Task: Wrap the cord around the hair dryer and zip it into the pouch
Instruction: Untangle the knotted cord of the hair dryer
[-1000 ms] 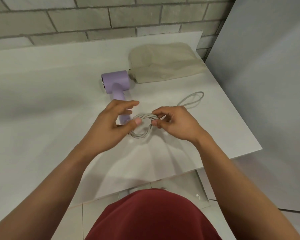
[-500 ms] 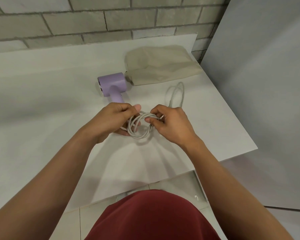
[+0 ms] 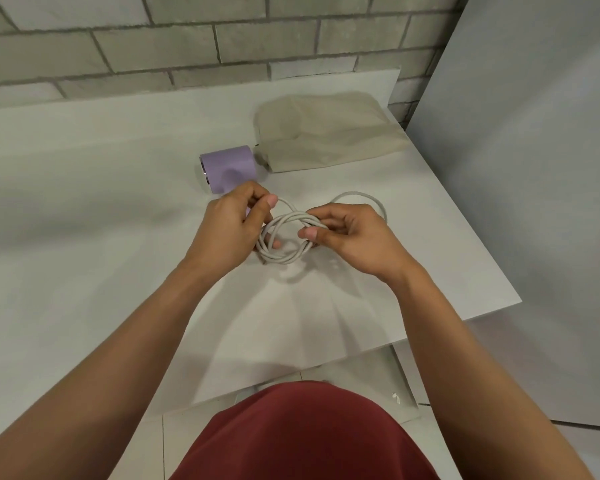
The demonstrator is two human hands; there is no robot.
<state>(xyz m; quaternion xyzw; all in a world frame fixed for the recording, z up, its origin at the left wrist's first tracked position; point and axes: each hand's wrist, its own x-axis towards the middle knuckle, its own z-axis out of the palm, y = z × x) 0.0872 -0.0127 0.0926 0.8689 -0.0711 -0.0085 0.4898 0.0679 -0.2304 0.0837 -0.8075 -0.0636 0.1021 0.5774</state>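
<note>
Since a moment ago, the loose loop of pale grey cord (image 3: pixel 281 259) has swung nearer, arching just beyond your right hand (image 3: pixel 357 244), which pinches the coil. Your left hand (image 3: pixel 229 233) grips the coil's other side above the white table (image 3: pixel 101 209). Behind, the lilac plastic hair dryer (image 3: pixel 229 166) lies just beside the beige fabric pouch (image 3: pixel 326 140)

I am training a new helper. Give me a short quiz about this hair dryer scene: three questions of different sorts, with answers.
1. True or false: the hair dryer lies on the table, outside the pouch.
2. What do the left hand and the right hand hold? A) the cord B) a comb C) a towel
3. What colour is the hair dryer?
Key: 1 true; 2 A; 3 light purple.
</note>
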